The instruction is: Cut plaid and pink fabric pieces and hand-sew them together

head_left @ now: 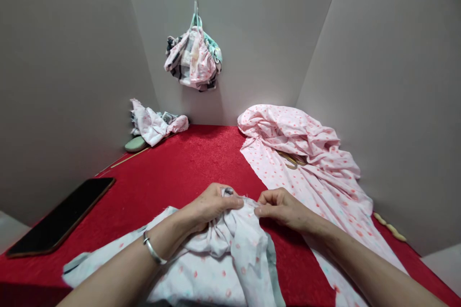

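A pale cloth with small pink dots and a grey underside point(201, 273) lies bunched at the front of the table. My left hand point(216, 206) grips a gathered fold of it, thumb on top near the raw edge. A silver bangle point(153, 249) circles the left wrist. Just to the right, my right hand point(279, 208) is closed in a pinch at the same edge of the cloth. Its thumb and forefinger meet beside the fabric; whatever sits between them is too small to make out.
Pink dotted fabric point(295, 129) is heaped at the right, with scissors point(290, 159) partly under it. A phone point(65, 216) lies left on the red tabletop point(187, 163). Cloth scraps point(153, 124) and a green oval object point(135, 144) sit back left. Gathered cloth pieces point(194, 60) hang from a hook.
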Demonstrator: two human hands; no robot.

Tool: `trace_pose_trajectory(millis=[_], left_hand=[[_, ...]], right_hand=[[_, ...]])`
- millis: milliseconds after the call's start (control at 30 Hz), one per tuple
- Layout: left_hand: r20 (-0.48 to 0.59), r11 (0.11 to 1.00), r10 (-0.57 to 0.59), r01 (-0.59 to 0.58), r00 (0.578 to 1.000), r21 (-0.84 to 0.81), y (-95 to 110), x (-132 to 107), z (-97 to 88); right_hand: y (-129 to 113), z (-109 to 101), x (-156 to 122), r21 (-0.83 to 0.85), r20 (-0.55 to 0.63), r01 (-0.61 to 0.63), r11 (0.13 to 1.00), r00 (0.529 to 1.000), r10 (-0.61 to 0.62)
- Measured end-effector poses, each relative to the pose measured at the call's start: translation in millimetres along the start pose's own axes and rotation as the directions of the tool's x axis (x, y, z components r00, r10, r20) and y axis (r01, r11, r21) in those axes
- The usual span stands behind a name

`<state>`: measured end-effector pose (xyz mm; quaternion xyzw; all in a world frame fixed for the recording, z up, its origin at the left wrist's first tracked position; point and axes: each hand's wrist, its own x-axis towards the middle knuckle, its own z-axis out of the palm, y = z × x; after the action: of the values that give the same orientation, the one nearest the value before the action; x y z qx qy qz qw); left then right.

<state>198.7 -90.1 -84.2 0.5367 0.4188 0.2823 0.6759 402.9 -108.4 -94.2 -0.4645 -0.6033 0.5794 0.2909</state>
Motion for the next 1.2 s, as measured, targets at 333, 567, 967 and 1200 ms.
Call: trace_pose_trajectory(millis=[333, 567, 967, 1200], left_hand=[[-0.032, 0.999, 0.002, -0.001, 0.999, 0.033, 0.6, 1.3, 0.8], [-0.040, 1.000, -0.003, 0.004, 0.999, 0.030, -0.6, 2.1, 1.3], [-0.065, 0.996, 0.019, -0.013, 0.998, 0.085, -0.9, 2.7, 0.2], [-0.063, 0.994, 0.026, -0.019, 0.998, 0.108, -1.6, 4.6, -0.9]], right_hand=[[2.7, -11.1, 3.0, 0.050, -0.319, 0.237, 0.970, 0.924, -0.209], [-0.1, -3.3, -2.5, -0.003, -0.182, 0.329, 0.944, 0.928, -0.324], [11.9, -3.5, 2.1, -0.452, 0.044, 0.417, 0.788, 0.893, -0.447], [11.6, -3.9, 4.2, -0.473, 0.047, 0.427, 0.771, 0.886, -0.462]])
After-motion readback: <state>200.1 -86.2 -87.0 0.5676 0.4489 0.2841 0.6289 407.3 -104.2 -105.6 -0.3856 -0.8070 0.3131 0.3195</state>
